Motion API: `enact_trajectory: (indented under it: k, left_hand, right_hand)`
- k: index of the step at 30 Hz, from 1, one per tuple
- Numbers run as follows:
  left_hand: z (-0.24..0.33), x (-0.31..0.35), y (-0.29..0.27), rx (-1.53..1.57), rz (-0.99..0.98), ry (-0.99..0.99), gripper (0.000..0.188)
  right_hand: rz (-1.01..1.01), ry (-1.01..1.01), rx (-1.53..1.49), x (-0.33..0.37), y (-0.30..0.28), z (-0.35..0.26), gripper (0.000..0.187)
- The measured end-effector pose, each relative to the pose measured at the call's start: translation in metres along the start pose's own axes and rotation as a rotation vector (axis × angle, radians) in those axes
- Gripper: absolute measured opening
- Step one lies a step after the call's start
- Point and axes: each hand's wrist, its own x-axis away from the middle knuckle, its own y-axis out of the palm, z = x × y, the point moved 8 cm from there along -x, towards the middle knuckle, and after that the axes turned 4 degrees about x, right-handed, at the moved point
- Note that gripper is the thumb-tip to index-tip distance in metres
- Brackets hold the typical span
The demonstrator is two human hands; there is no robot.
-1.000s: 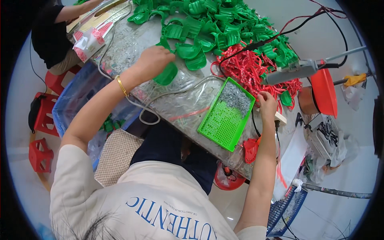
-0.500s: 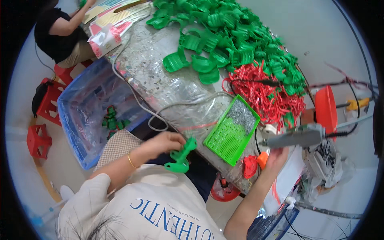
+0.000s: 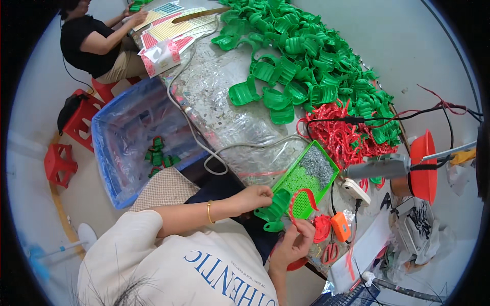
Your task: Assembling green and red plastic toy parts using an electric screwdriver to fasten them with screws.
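Observation:
My left hand [image 3: 255,198] is closed on a curved green plastic piece [image 3: 276,206], held above the table's near edge. Against that piece's right side lies a curved red strap [image 3: 306,193], its lower end pinched between the fingers of my right hand [image 3: 297,239]. Just beyond both hands is a bright green perforated tray [image 3: 293,179], with small silvery parts, apparently screws [image 3: 317,168], heaped at its far end. To the right hangs a grey electric screwdriver [image 3: 380,167], apart from my hands.
Green pieces [image 3: 306,51] pile up at the back beside red straps [image 3: 337,127]. A blue lined bin [image 3: 104,148] with several green-and-red items stands left. A grey cable [image 3: 189,109] crosses the table. Scissors [image 3: 331,252] and an orange box [image 3: 340,227] lie right. Another person [image 3: 94,41] sits far left.
My right hand has let go of the electric screwdriver and come left to pinch a red strap by the green piece. My left hand has moved right with the green piece, now turned differently.

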Motion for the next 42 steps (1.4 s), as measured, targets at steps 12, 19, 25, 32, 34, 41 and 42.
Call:
enact_trajectory:
  k: [12,19,25,32,34,41,42]
  left_hand:
    - [0.006,0.021,0.03,0.438,-0.225,0.058,0.011]
    - [-0.004,0.015,0.019,0.66,-0.236,0.092,0.022]
    - [-0.011,0.013,-0.015,0.343,0.123,0.274,0.014]
    - [-0.017,0.024,0.0,0.683,0.13,0.08,0.012]
    - [-0.02,0.027,0.0,0.76,0.119,0.081,0.014]
    - [-0.007,0.03,0.011,0.872,-0.063,0.049,0.022]
    - [-0.007,0.028,0.012,0.874,-0.066,0.044,0.022]
  right_hand:
    - [-0.093,-0.005,0.043,-0.01,0.02,0.016,0.011]
    - [-0.079,-0.067,0.173,-0.016,0.011,0.014,0.009]
    - [-0.139,-0.136,0.342,-0.016,0.01,-0.02,0.01]
    - [-0.286,-0.431,0.804,0.003,0.049,-0.033,0.01]
    - [-0.329,-0.437,0.902,0.007,0.056,-0.03,0.01]
    - [-0.395,-0.421,0.979,0.006,0.065,-0.014,0.012]
    - [-0.434,-0.407,0.971,0.007,0.067,-0.01,0.013]
